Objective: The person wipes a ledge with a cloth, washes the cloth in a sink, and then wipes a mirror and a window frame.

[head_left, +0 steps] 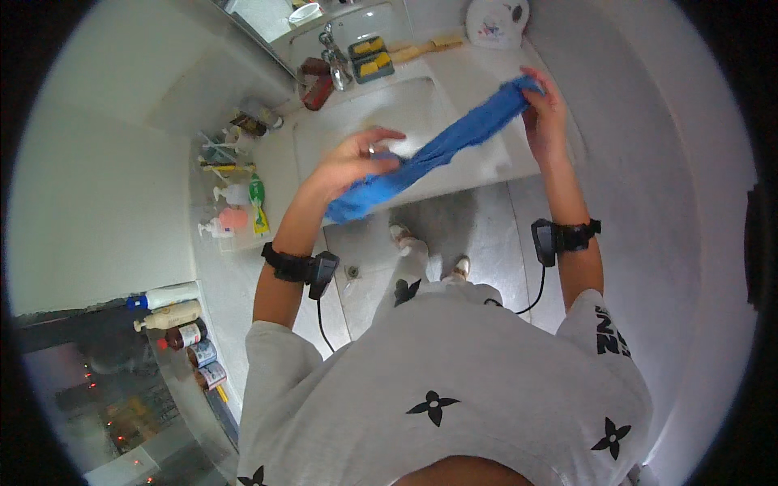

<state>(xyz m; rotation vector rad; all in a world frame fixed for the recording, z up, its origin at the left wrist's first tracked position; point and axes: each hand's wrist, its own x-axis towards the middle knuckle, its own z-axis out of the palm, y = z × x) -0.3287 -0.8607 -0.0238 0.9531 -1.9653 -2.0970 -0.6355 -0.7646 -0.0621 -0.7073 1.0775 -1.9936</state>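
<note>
Over the white rectangular sink (356,113), a long blue cloth (442,150) slanted from left hand (356,158) (grip unclear) to pinching right hand (547,112).

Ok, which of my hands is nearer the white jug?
Right: your right hand holds the blue cloth in front of and right of the white jug; your left hand is farther off, to its left.

A chrome faucet (334,58) stands at the back of the white table (478,71), between a reddish-brown object (318,93) and a dark tray (376,77) holding yellow sponges (370,66). A wooden brush (442,42) lies near a white jug (498,24). At the left, a green tube (257,193) lies beside a pink pump bottle (233,218). Other bottles (186,333) line up by a dark glass pane (105,405). A round drain (352,272) sits in the gray floor (490,243).
</note>
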